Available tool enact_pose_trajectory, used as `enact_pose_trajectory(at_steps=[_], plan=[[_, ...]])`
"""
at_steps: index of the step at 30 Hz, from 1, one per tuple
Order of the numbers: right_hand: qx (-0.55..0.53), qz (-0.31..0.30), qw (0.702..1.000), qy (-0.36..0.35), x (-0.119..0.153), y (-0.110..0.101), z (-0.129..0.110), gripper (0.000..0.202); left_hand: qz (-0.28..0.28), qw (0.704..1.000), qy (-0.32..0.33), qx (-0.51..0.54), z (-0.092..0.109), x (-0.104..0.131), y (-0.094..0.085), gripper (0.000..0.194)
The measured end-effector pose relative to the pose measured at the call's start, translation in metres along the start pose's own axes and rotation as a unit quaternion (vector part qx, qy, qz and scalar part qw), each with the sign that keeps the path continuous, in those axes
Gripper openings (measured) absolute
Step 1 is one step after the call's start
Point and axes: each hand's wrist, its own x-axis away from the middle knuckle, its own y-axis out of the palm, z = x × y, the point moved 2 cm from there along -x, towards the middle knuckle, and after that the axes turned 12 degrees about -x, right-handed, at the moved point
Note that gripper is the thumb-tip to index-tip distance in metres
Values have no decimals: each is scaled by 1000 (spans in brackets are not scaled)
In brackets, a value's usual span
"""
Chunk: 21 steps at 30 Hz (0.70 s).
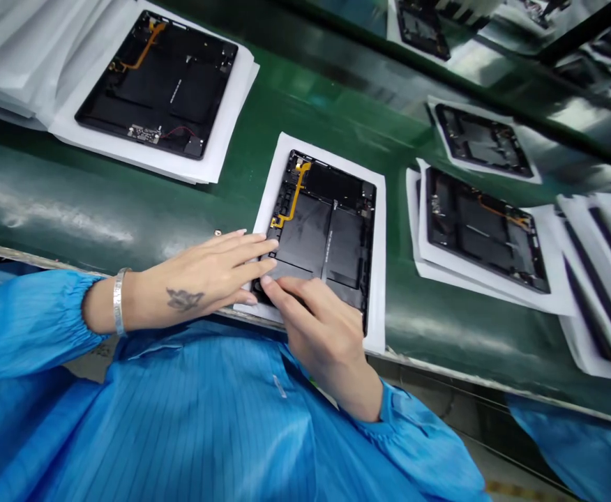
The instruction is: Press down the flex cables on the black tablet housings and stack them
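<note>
An opened tablet [319,233] lies on a white sheet [379,279], its dark inside facing up. An orange flex cable [296,199] runs along its upper left part. My left hand [206,275] lies flat with its fingers stretched out, the tips on the tablet's left edge. At the near left corner, my right hand [326,335] is curled, thumb and forefinger pressed together low over the tablet. Whatever those fingers hold, if anything, is hidden. Both hands cover part of the tablet's near edge.
Another opened tablet [159,84] lies on stacked white sheets at the upper left. To the right, an opened tablet [486,226] rests on more sheets, beside a leaning row of sheets and dark panels [598,279]. The green bench [263,90] meets a reflective panel [494,77] at the back.
</note>
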Motion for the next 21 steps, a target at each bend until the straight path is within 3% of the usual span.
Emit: enact_pose_trajectory(at_steps=[13,21], plan=[[24,-87,995,-48,-3,-11,1,32,-11,1000,5,-12,2,-3,0,41],[166,-143,963,-154,-27,-23,-13,18,-12,1000,9,-9,0,-1,2,43]])
